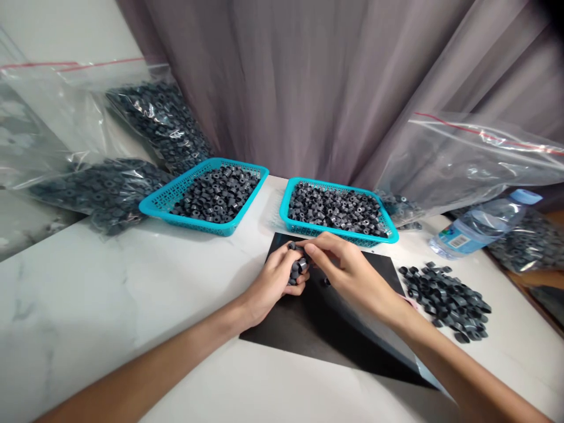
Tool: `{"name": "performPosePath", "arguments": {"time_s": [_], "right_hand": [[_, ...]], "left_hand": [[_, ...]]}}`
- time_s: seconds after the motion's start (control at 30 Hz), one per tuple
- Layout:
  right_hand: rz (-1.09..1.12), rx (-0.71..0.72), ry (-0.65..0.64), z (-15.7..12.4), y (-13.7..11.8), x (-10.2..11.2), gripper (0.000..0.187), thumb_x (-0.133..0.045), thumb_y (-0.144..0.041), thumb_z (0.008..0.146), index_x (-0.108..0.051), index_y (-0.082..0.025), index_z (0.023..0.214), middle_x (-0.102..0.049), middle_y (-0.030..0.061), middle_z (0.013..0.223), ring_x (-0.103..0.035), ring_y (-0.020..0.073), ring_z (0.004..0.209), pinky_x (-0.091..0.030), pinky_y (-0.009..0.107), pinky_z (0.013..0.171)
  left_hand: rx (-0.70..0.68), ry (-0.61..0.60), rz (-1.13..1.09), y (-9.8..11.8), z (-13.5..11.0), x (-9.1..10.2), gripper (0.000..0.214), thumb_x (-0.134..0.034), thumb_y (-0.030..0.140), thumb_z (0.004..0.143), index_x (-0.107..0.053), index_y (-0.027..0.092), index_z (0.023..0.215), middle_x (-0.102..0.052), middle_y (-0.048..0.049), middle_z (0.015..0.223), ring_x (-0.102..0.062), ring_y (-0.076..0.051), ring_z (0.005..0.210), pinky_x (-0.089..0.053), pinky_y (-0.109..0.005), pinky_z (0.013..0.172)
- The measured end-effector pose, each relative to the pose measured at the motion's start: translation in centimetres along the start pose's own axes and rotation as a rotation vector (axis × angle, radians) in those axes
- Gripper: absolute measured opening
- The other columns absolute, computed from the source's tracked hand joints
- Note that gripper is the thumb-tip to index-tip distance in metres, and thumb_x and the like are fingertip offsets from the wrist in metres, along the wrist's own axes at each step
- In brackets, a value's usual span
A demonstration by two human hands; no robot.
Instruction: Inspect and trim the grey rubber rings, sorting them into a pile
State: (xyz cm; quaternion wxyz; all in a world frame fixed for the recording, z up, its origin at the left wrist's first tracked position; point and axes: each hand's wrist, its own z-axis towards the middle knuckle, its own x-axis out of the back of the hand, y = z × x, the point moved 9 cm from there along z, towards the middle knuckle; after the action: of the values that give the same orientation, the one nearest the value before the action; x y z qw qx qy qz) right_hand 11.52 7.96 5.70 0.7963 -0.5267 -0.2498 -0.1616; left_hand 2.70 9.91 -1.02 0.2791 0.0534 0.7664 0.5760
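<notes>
Several small dark grey ring-shaped plastic parts [299, 267] are cupped in my left hand [282, 267], its fingers curled round them. My right hand [339, 258] meets it from the right, thumb and forefinger pinched at a dark part at the top of the handful. What exactly sits in that pinch is largely hidden by the fingers. Both hands are above a black mat [304, 320] on the white table. One loose dark part [326, 282] shows on the mat, just under my right hand.
Two turquoise baskets [189, 222] [339, 235] of dark parts stand behind the mat. A loose pile of parts [447, 299] lies at right, near a water bottle [484, 223]. Clear bags of parts [106, 188] [529, 235] flank the table; a grey curtain [282, 88] hangs behind.
</notes>
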Motion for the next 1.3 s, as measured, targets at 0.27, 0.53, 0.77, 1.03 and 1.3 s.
{"name": "performPosePath", "arguments": {"time_s": [0.27,0.53,0.77,1.03,1.3], "right_hand": [[-0.05,0.024,-0.003,-0.6,0.3,-1.5,0.032,-0.059,-0.026,0.098,-0.065,-0.018,0.129,-0.058,0.0044,0.093,-0.06,0.0168,0.084,-0.051,0.03,0.079],[-0.032,0.108,0.044,-0.7,0.1,-1.7,0.028,-0.063,-0.022,0.096,-0.067,-0.019,0.123,-0.055,0.0035,0.093,-0.056,0.0143,0.076,-0.051,0.026,0.07],[-0.074,0.028,0.176,-1.3,-0.1,-2.0,0.011,-0.067,-0.02,0.092,-0.072,-0.019,0.103,-0.061,0.0011,0.082,-0.055,0.0135,0.067,-0.047,0.025,0.063],[-0.277,0.083,0.187,-1.8,-0.3,-2.5,0.01,-0.059,-0.018,0.097,-0.064,-0.021,0.089,-0.065,0.003,0.083,-0.056,0.0183,0.08,-0.049,0.03,0.071],[-0.297,0.176,0.192,-1.9,-2.5,-1.8,0.018,-0.048,-0.019,0.102,-0.066,-0.018,0.099,-0.057,0.0105,0.107,-0.054,0.0212,0.095,-0.05,0.035,0.082]], "left_hand": [[0.078,0.006,-0.043,-1.1,0.3,0.5,0.016,-0.047,0.03,0.085,-0.054,0.016,0.079,-0.046,0.0018,0.07,-0.04,-0.007,0.055,-0.022,-0.014,0.041],[0.068,0.022,-0.074,-0.7,0.4,0.6,0.034,-0.042,0.049,0.091,-0.051,0.018,0.08,-0.043,0.0038,0.062,-0.04,-0.008,0.05,-0.022,-0.014,0.038],[0.04,0.072,-0.028,-1.4,0.6,0.9,0.035,-0.052,0.049,0.091,-0.053,0.018,0.074,-0.05,0.003,0.066,-0.041,-0.007,0.051,-0.021,-0.013,0.037],[0.027,0.24,0.039,-1.6,-0.2,2.5,0.015,-0.06,0.032,0.085,-0.061,0.017,0.082,-0.054,0.0018,0.078,-0.048,-0.008,0.064,-0.029,-0.011,0.042],[0.015,0.192,-0.012,-0.8,0.4,2.9,0.031,-0.071,0.041,0.081,-0.057,0.013,0.077,-0.042,0.0047,0.066,-0.037,-0.005,0.056,-0.025,-0.013,0.043]]}}
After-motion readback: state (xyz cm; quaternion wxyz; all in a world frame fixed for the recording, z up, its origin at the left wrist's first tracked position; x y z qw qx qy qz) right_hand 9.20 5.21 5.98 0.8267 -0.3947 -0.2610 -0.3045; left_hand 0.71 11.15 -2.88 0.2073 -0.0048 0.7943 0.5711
